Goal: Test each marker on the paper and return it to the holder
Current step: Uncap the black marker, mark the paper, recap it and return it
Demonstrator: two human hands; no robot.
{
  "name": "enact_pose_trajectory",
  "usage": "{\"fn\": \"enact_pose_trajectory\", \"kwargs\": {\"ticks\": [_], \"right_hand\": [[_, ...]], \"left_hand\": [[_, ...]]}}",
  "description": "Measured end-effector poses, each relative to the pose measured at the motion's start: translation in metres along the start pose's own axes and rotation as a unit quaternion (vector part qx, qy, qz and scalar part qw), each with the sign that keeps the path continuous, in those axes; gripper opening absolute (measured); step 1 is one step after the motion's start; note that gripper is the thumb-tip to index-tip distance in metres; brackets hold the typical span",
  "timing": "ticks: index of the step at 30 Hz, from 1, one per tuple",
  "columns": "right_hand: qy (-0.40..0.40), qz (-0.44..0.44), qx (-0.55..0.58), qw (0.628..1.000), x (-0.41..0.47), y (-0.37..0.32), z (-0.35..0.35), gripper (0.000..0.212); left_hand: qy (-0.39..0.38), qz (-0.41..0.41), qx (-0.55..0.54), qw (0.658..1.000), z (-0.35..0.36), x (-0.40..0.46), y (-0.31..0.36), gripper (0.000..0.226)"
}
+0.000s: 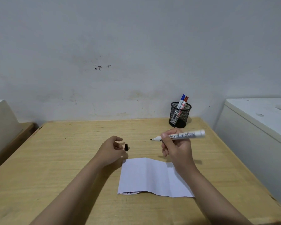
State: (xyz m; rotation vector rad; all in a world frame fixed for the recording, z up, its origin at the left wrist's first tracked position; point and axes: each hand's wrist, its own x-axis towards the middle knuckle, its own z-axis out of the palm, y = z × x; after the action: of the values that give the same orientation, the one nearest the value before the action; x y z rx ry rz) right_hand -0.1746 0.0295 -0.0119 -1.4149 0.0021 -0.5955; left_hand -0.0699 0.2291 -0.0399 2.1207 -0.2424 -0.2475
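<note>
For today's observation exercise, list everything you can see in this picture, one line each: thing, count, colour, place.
table: one, light wood, fills the foreground
paper: one, white, creased, near middle of table, ink marks at its near edge
cap: one, black, on table by the left hand
marker: one, white barrel, black tip, uncapped, in the right hand
holder: one, black mesh, far right of table
capped markers: two, blue and red, standing in holder
left hand: one, open, beside cap
right hand: one, gripping marker above table
</note>
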Motion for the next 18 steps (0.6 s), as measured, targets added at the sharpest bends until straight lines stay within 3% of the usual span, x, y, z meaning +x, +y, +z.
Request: {"fn": "enact_pose_trajectory", "kwargs": {"ticks": [4,7,10,18], "right_hand": [[-0.019,0.030,0.000,0.999,-0.002,0.001,0.017,0.020],[0.009,0.133,-0.012,0.991,-0.001,0.009,0.042,0.027],[0.036,0.218,-0.033,0.975,-0.001,0.023,0.065,0.029],[-0.021,0.185,-0.064,0.980,-0.013,0.050,0.070,0.032]], "left_hand": [[-0.033,0.048,0.012,0.998,-0.010,-0.028,-0.010,0.037],[-0.077,0.081,0.125,0.986,-0.013,-0.042,-0.016,0.051],[-0.065,0.113,0.200,0.971,-0.010,-0.046,-0.017,0.059],[-0.027,0.152,0.126,0.980,-0.007,-0.044,-0.033,0.055]]}}
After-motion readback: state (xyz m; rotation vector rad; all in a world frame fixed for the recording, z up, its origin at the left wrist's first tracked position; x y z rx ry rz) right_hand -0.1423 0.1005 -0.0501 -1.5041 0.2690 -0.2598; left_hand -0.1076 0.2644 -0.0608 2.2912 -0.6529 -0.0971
